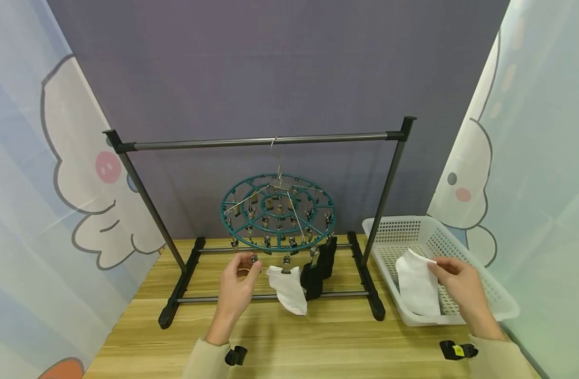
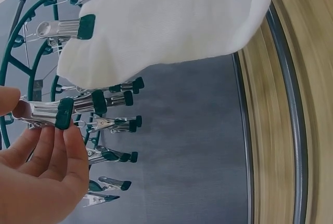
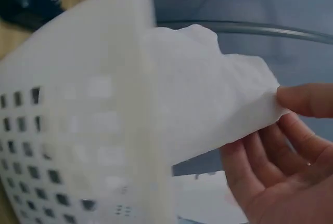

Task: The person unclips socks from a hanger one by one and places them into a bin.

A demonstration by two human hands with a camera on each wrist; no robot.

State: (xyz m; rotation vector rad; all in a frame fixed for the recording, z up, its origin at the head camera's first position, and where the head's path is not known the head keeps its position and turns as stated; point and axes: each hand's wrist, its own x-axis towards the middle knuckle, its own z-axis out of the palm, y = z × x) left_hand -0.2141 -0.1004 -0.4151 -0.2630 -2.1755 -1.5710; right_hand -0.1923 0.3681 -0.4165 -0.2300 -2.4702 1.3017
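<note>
My left hand pinches a metal clip with green tips, which hangs from the front rim of the round green hanger. Beside that hand a white sock dangles from another clip, and black socks hang farther right. My right hand holds a second white sock by its upper edge, thumb on one side and fingers on the other. In the right wrist view, part of this sock is hidden behind the basket's rim.
A white perforated basket stands on the wooden table at the right. The hanger hooks over the bar of a dark metal rack, whose black feet rest on the table. More clips hang around the rings.
</note>
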